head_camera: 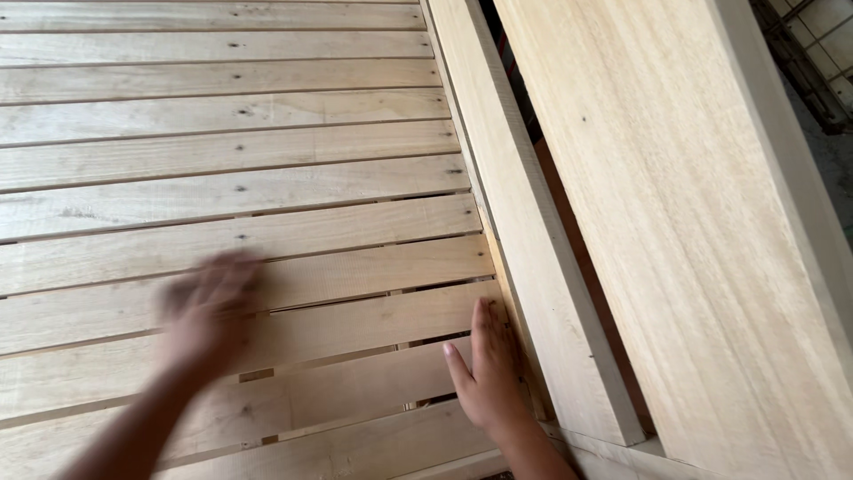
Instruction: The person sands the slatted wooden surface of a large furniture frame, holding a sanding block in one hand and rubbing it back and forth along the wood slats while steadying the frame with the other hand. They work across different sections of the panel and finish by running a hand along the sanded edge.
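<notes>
Pale wooden slats [231, 191] lie side by side in rows across a bed-like frame. My left hand [211, 307] is blurred with motion over the slats at the lower left, fingers spread, holding nothing. My right hand [489, 369] lies flat with fingers together on the right end of a slat [355, 324], pressed against the inner face of the long side rail [524, 222]. It grips nothing.
A wide pale wooden board [693, 196] runs alongside the rail on the right, with a dark gap between them. A metal grid and grey floor [822, 80] show at the top right corner.
</notes>
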